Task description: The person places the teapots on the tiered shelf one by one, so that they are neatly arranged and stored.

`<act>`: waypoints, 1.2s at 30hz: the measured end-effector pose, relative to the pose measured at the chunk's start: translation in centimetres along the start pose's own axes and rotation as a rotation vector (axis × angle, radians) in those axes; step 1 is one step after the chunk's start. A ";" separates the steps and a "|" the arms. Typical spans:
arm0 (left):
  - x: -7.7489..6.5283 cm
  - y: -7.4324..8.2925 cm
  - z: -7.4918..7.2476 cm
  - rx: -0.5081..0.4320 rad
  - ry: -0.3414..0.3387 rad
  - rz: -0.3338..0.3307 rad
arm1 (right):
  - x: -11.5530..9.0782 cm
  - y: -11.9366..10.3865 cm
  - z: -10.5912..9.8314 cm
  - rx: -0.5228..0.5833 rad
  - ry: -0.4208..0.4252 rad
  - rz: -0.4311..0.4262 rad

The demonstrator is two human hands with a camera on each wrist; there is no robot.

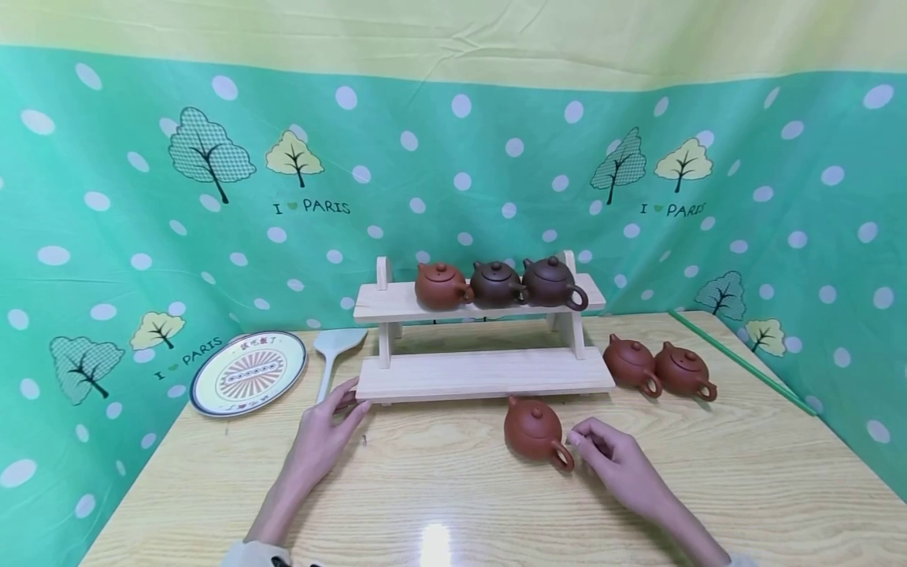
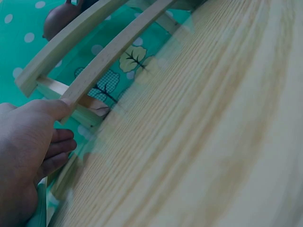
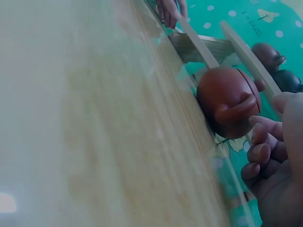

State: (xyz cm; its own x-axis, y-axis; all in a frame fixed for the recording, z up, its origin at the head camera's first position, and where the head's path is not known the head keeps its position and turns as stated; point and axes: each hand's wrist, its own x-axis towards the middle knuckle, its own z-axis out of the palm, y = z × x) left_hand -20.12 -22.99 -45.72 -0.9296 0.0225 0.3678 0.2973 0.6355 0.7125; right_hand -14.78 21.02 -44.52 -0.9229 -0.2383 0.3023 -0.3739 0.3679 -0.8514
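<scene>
A two-tier wooden rack (image 1: 489,376) stands on the table. My left hand (image 1: 327,433) is at the left end of its lower board, thumb at the front corner and fingers around the end; the left wrist view shows the thumb (image 2: 54,109) against the board. In front of the rack sits a reddish-brown teapot (image 1: 533,429), its handle toward my right hand (image 1: 623,468). That hand is beside the handle, fingers loosely bent and holding nothing. In the right wrist view, the fingertips (image 3: 259,152) are close to the teapot (image 3: 227,94); contact is unclear.
On the upper board stand a reddish-brown teapot (image 1: 439,287) and two dark ones, the middle (image 1: 494,285) and the right (image 1: 549,282). Two more reddish-brown teapots (image 1: 631,364) (image 1: 683,370) sit right of the rack, near a green stick (image 1: 744,362). Leftward are a plate (image 1: 205,386) and a pale spatula (image 1: 338,340).
</scene>
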 end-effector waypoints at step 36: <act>0.0 -0.1 0.0 -0.002 0.001 0.005 | -0.8 0.4 0.8 -0.042 -0.088 -0.006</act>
State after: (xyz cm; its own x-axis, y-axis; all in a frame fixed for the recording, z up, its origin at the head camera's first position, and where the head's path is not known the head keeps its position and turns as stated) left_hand -20.13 -23.07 -45.77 -0.9281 0.0250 0.3716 0.3022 0.6338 0.7120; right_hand -14.16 20.67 -45.43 -0.9099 -0.3176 0.2668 -0.3843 0.4031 -0.8306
